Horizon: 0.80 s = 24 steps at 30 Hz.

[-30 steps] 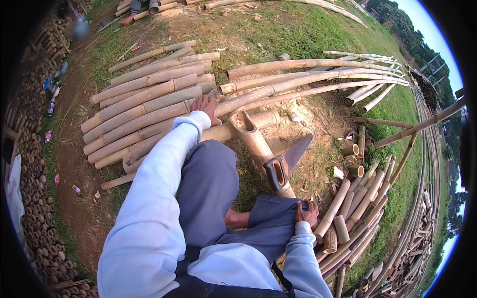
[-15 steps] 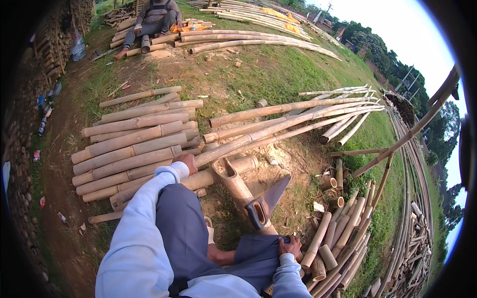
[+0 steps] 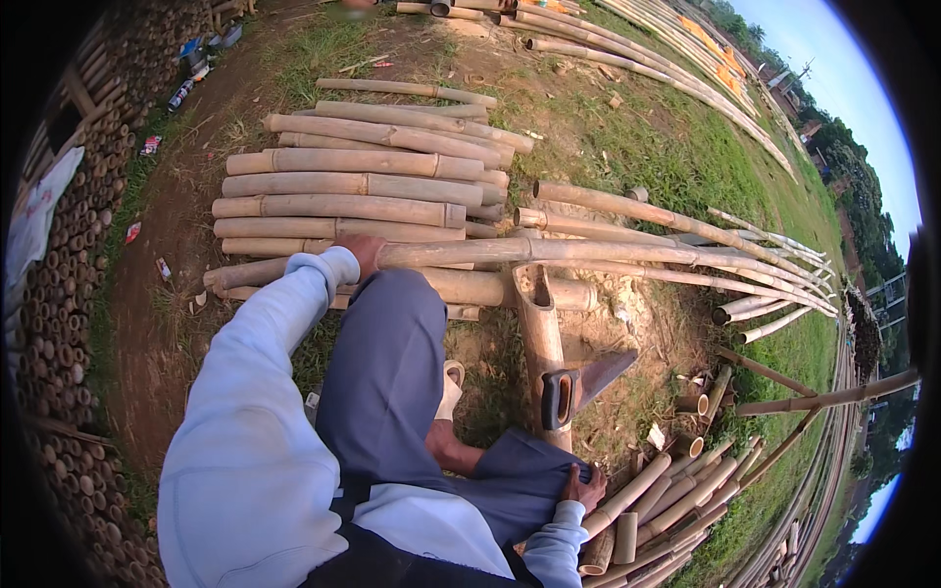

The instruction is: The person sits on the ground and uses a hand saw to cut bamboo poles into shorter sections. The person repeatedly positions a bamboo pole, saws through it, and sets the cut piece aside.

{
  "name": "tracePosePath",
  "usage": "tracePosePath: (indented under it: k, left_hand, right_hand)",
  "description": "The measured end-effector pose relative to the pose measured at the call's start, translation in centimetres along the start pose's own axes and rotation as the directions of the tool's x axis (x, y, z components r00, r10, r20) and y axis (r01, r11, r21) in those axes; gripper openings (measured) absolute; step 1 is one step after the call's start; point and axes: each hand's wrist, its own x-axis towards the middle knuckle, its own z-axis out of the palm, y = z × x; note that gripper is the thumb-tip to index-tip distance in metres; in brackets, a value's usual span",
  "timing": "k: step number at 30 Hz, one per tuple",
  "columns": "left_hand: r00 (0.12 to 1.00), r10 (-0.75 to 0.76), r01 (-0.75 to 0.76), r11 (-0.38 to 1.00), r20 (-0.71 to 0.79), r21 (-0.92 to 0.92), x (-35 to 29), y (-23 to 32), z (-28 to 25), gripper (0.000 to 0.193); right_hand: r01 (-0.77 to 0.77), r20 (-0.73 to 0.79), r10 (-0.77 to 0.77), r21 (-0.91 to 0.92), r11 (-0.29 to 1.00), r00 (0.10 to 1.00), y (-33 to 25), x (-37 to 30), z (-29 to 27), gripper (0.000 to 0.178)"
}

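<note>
The left hand [image 3: 365,251] lies palm-down, fingers wrapped over a long tan bamboo pole [image 3: 549,253] running toward three o'clock, across a stack of cut bamboo lengths [image 3: 353,186] at eleven o'clock. The right hand [image 3: 583,485], at five o'clock, rests curled on the blue-trousered knee [image 3: 520,480], holding nothing. A black-handled handsaw [image 3: 580,384] leans against a short bamboo stump [image 3: 539,333] just above.
</note>
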Motion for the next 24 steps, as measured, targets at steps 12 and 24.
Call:
tracePosePath:
  k: [12, 24]
  left_hand:
    - [0.869, -0.001, -0.047, 0.995, -0.494, -0.085, -1.8, 2.1, -3.1, 0.082]
    - [0.643, 0.734, -0.685, 0.678, 0.217, -0.266, -9.3, 24.3, -14.8, 0.075]
  right_hand:
    - [0.442, -0.049, -0.557, 0.668, 0.599, 0.829, -11.3, -2.4, -17.2, 0.025]
    - [0.965, -0.534, -0.845, 0.217, -0.147, -0.009, -24.2, -16.2, -40.0, 0.015]
